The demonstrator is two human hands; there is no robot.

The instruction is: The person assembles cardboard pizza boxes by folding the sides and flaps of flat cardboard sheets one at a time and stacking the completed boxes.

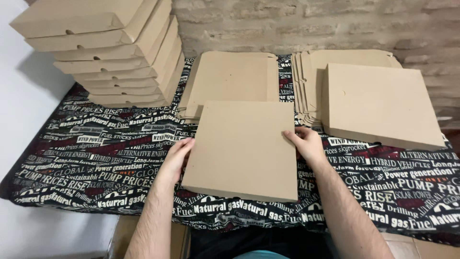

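Hands: the left hand (176, 156) lies flat against the left edge of a closed flat cardboard box (242, 149), fingers extended along the side wall, palm pressing inward. The right hand (303, 144) presses the opposite edge near the upper right corner, fingers curled lightly over the rim. Neither hand is clenched; both brace the box between them rather than lift it, so it stays squared on the surface.

Box location: centre of the tabletop (72, 158), directly in front of the person, lid face up, lying flat on a black cloth printed with white and red lettering.

Left to right, clock bearings taken from the held box:

- 10 o'clock: tall stack of folded boxes (115, 52), each offset a little from the one below, set well apart from the hands. Judged: kept at the far corner so the central area stays usable.
- 12 o'clock: pile of unfolded flat blanks (230, 79), its near edge tucked just behind the held box, within easy reach.
- 1 to 2 o'clock: second pile of flat blanks (311, 86), edges fanned, partly covered by another closed box (381, 103) resting on top of it and tilted slightly toward the front.

Behind everything, a rough brick wall (311, 26). At the left, a plain white wall (19, 96).
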